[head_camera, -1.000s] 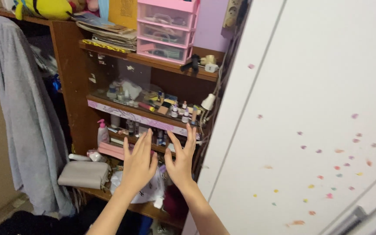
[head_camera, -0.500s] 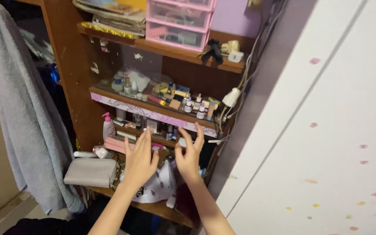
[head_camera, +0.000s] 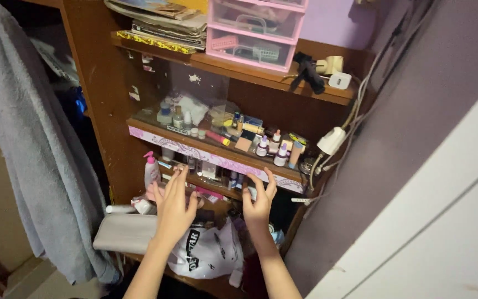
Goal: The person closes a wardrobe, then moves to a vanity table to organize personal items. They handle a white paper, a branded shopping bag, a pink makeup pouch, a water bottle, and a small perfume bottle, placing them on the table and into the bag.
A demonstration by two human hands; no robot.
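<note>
**Head view: both hands raised at a cluttered lower shelf**

Head view, looking down into a brown wooden shelf unit (head_camera: 98, 94) with a grey towel (head_camera: 26, 144) hanging along its left side. A pale wardrobe door (head_camera: 449, 221) fills the right of the frame.

Middle shelf (head_camera: 211, 158): long axis runs left to right, dropping toward the right; patterned trim along its front edge. Small bottles and tubes (head_camera: 266, 145) stand crowded on it, mostly upright. Pink drawer unit (head_camera: 253, 33) on the shelf above, beside a stack of papers.

Below: grey pouch (head_camera: 123, 232) lying flat, long side left to right; white plastic bag (head_camera: 208, 252) just beside it. Pink-capped pump bottle (head_camera: 151, 169) upright, just left of the left hand.

Left hand (head_camera: 173, 207): back to camera, fingers straight and close together, pointing up at the narrow lower shelf; holds nothing.

Right hand (head_camera: 259, 202): back to camera, fingers spread and slightly curled, tips at the shelf trim; cannot tell if they touch. Empty.
</note>
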